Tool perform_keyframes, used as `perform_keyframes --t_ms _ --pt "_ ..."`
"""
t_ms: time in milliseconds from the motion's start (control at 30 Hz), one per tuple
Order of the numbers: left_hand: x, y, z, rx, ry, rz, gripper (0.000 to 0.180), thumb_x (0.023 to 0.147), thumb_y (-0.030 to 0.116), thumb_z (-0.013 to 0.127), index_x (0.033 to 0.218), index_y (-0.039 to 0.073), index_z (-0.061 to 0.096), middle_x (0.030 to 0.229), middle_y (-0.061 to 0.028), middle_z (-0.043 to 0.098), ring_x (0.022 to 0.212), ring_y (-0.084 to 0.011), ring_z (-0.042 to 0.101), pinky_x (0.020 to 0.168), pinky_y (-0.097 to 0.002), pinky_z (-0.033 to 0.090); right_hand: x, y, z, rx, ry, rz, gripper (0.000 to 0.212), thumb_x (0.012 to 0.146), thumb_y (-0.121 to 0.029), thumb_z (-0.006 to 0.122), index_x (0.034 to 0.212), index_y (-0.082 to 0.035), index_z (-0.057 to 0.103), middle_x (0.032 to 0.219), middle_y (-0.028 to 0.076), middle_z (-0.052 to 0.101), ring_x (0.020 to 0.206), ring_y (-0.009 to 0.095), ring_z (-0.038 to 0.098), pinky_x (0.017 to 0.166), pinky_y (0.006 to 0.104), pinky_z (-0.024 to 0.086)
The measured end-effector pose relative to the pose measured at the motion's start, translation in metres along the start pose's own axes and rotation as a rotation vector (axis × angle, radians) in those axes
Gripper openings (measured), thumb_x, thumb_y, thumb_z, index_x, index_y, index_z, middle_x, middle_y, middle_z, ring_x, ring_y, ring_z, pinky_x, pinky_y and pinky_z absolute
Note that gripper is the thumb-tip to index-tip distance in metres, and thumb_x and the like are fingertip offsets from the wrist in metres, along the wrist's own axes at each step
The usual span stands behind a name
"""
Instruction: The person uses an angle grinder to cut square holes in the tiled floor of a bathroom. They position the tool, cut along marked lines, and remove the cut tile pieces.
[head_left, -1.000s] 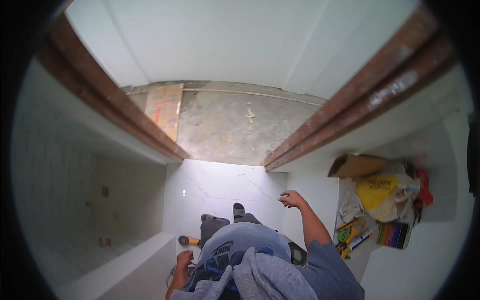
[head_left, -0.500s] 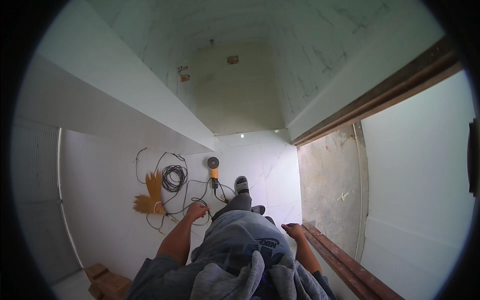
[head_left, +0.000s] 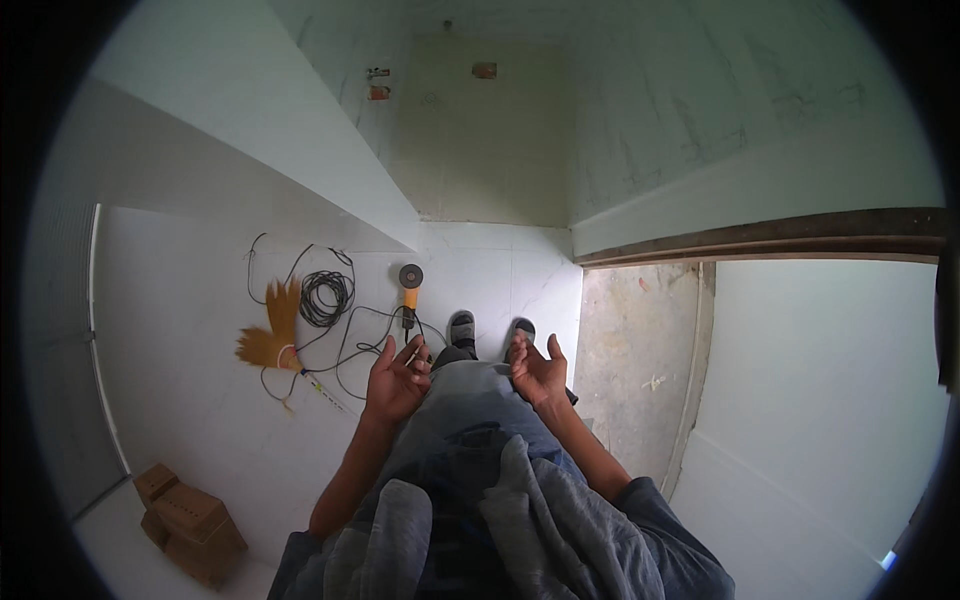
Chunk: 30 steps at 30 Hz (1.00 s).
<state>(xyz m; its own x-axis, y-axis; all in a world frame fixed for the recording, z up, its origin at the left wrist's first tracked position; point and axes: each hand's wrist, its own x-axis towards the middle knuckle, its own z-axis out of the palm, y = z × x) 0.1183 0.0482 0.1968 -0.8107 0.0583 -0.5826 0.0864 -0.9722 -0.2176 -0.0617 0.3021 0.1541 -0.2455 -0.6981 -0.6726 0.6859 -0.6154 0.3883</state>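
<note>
Where it lies, the grinder [head_left: 410, 298] is orange-bodied.

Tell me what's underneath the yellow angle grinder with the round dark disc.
The grinder lies on the glossy white tiled floor, visible around it. Whatever is directly beneath is covered by the grinder itself and can't be seen.

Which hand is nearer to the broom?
Left. The left hand is just right of the broom in the picture, apart from it; the right hand is farther right, beyond the left one.
</note>
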Motion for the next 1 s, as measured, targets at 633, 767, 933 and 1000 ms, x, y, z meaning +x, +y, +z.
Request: perform_keyframes --t_ms 633,767,933,1000 --pt "0.133 -0.077 0.153 0.311 0.062 0.162 0.041 0.11 0.037 0.041 0.123 0.005 0.063 0.1 -0.007 0.063 0.081 -0.0154 0.057 0.066 -0.0303 0.048 -0.006 -0.069 0.222 -1.869 -0.141 -0.558 0.032 0.09 -0.006 0.071 0.121 -0.004 0.066 0.102 0.009 0.068 0.085 0.024 0.07 0.074 0.0373 0.057" --pt "0.15 -0.066 0.1 0.173 0.312 0.219 0.034 0.108 0.035 0.048 0.114 0.005 0.063 0.092 -0.0057 0.066 0.08 -0.0164 0.062 0.068 -0.0298 0.051 0.007 -0.121 0.241 -0.178 -0.084 -0.13 0.042 0.104 -0.037 0.056 0.122 0.001 0.057 0.094 0.013 0.06 0.08 0.018 0.061 0.068 0.0269 0.057" --pt "0.134 -0.078 0.045 0.0 0.637 0.336 0.032 0.105 0.036 0.055 0.114 0.006 0.062 0.1 -0.0071 0.067 0.08 -0.0194 0.066 0.069 -0.0305 0.053 0.028 -0.094 0.184 -0.041 0.007 0.369 0.051 0.101 -0.045 0.058 0.124 0.0 0.058 0.097 0.011 0.062 0.084 0.017 0.06 0.067 0.0269 0.055" --pt "0.134 -0.082 0.024 0.278 0.815 0.349 0.034 0.103 0.036 0.057 0.119 0.006 0.061 0.101 -0.0072 0.066 0.082 -0.0194 0.065 0.071 -0.0318 0.053 0.051 -0.102 0.163 -0.323 0.161 0.291 0.051 0.1 -0.046 0.061 0.123 -0.001 0.059 0.097 0.011 0.063 0.083 0.017 0.061 0.068 0.0287 0.055"
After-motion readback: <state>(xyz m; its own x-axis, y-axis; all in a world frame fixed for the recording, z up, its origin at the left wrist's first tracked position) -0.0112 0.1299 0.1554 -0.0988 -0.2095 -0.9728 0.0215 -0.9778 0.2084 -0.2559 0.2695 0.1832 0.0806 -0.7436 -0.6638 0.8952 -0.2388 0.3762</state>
